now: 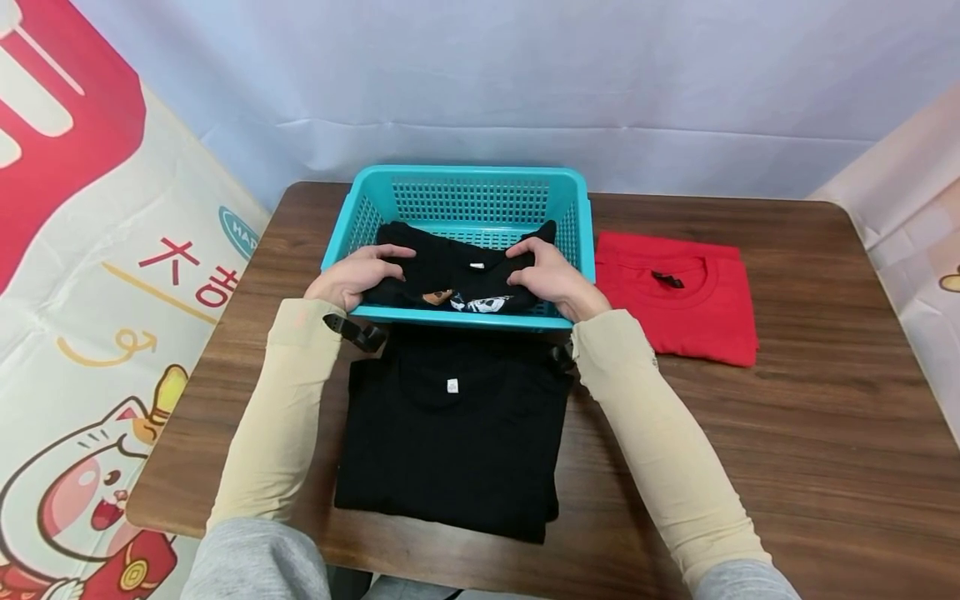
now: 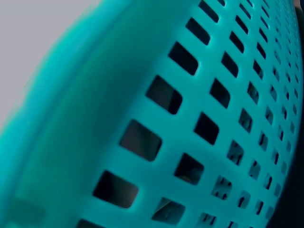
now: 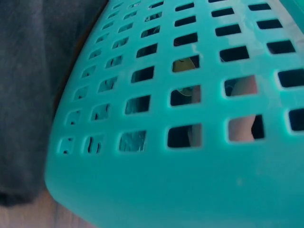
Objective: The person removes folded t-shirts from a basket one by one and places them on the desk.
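Note:
A folded black T-shirt with a printed picture (image 1: 468,287) and a small white neck label lies inside a turquoise plastic basket (image 1: 480,173). At the shirt's left side, my left hand (image 1: 360,271) reaches over the front rim and touches the cloth with spread thumb and forefinger. On the opposite side my right hand (image 1: 555,275) rests on the shirt in much the same way. The remaining fingers of both hands are largely hidden. Both wrist views are filled by the basket's perforated wall (image 2: 190,104), and skin shows through some holes in the right one.
In front of the basket a plain black T-shirt (image 1: 450,450) lies folded on the wooden table (image 1: 810,417). A folded red T-shirt (image 1: 697,308) lies to the basket's right. A white curtain (image 1: 480,83) hangs behind, and a printed cloth (image 1: 90,333) is at the left.

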Available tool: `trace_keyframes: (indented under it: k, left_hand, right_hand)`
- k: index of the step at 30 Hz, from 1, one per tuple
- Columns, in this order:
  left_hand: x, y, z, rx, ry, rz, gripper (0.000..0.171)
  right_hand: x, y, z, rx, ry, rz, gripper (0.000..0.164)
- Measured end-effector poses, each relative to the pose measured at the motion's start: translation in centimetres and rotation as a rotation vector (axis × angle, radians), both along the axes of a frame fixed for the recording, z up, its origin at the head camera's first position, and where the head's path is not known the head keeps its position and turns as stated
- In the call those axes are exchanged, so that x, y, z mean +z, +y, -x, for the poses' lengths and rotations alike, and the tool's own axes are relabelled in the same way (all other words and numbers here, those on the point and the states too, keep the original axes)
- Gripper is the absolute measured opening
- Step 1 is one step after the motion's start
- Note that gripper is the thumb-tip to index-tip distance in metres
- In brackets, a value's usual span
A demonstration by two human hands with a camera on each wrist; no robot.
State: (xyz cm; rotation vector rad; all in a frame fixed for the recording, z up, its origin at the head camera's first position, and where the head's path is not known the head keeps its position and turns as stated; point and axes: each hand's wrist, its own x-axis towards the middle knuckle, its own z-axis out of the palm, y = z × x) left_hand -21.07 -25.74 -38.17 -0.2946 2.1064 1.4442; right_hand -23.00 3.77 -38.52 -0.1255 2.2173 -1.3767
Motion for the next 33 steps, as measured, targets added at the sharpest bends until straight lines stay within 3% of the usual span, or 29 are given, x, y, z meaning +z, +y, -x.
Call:
trace_keyframes:
  k: [11,13,18,20,25,33]
  left_hand:
    - [0.0,-0.5,-0.2,-0.046,0.063,0.052,0.050]
    - [0.7,-0.2,-0.5,-0.056,0.063,0.068,0.052]
    - [1.1,0.0,-0.2,-0.091,0.099,0.139,0.050]
    - [0.6,-0.4,0.2,-0.100,0.120,0.152,0.050]
    - [0.9,-0.6,0.2,-0.108,0.169,0.110,0.061]
    - [1.2,-1.0,-0.3,-0.018,0.269,-0.051,0.071]
  right_hand:
    - [0.3,0.4,-0.1,0.041,-0.002,0.097,0.041]
    - [0.3,0.3,-0.1,0.059,0.000,0.095,0.040]
    - [0.5,0.3,0.0,0.065,0.010,0.084,0.037]
    - [0.6,0.2,0.0,0.060,0.017,0.087,0.037]
    - [0.7,0.0,-0.1,0.042,0.069,0.076,0.031]
    - [1.4,0.8,-0.3,0.008,0.233,0.136,0.027]
